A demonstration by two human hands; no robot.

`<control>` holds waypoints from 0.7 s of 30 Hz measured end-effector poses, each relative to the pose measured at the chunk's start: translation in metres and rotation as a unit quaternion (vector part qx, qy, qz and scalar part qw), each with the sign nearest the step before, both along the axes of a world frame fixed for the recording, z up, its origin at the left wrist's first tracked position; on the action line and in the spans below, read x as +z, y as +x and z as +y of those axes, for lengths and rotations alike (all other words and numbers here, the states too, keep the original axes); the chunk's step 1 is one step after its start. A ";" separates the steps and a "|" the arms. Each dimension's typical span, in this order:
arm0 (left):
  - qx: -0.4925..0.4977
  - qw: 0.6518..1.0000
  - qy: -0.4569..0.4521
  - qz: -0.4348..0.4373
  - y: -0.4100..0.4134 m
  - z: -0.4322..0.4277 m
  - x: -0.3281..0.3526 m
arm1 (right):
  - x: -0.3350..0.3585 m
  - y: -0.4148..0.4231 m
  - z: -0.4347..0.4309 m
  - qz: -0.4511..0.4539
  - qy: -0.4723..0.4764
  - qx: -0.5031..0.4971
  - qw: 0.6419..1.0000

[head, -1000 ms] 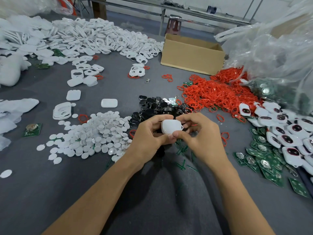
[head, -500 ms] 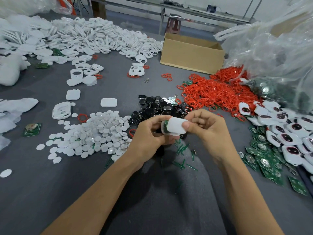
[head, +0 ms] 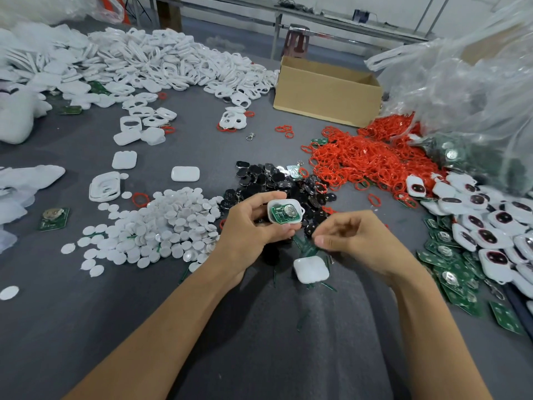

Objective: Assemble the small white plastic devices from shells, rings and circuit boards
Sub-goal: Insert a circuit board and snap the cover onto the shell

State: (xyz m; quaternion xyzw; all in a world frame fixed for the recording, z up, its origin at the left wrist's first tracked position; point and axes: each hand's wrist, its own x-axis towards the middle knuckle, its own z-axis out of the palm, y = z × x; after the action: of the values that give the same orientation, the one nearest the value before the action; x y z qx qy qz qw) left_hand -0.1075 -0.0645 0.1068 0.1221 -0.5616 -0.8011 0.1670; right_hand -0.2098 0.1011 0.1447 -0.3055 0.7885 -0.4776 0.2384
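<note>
My left hand (head: pixel 250 226) grips a white shell half (head: pixel 285 212) turned open side up, with a green circuit board and a round coin cell showing inside. The other white shell half (head: pixel 311 269) lies on the grey cloth just below and between my hands. My right hand (head: pixel 357 241) hovers beside it with the fingers loosely curled and nothing in them. Red rings (head: pixel 363 160) are heaped behind my hands, loose green boards (head: pixel 450 264) lie at the right, and white shells (head: pixel 161 64) are piled at the back left.
White round discs (head: pixel 161 226) are heaped left of my hands and black parts (head: pixel 274 180) sit just behind them. A cardboard box (head: pixel 326 93) stands at the back. Finished white devices (head: pixel 490 220) and clear plastic bags (head: pixel 467 90) fill the right side.
The shell has come apart: my right hand pulled the cover off and let it drop onto the cloth, while my left hand kept the half with the board, now facing up.
</note>
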 end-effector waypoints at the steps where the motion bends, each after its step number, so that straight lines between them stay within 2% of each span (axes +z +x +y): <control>1: -0.001 1.000 -0.002 0.000 0.000 0.000 0.000 | 0.000 0.001 -0.003 0.037 -0.039 -0.029 0.998; 4: -0.004 1.000 -0.014 -0.001 0.001 0.002 0.002 | 0.001 0.005 -0.013 0.156 -0.104 -0.056 0.981; 7: -0.010 0.999 -0.041 -0.005 0.002 0.002 0.003 | -0.001 0.013 -0.021 0.283 -0.080 -0.048 0.955; 9: -0.015 0.998 -0.061 -0.009 0.002 0.002 0.003 | -0.004 0.015 -0.025 0.331 -0.051 -0.045 0.941; 15: -0.024 0.995 -0.092 -0.018 0.002 0.003 0.002 | -0.006 0.014 -0.024 0.346 -0.004 -0.048 0.937; 21: -0.026 0.996 -0.079 -0.015 0.002 0.003 0.002 | -0.005 0.016 -0.025 0.346 -0.040 -0.067 0.935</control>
State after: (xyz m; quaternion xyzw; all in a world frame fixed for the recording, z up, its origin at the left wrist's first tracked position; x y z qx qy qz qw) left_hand -0.1054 -0.0616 0.1093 0.1057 -0.6289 -0.7561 0.1468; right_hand -0.1935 0.0765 0.1395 -0.4077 0.8211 -0.3883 -0.0936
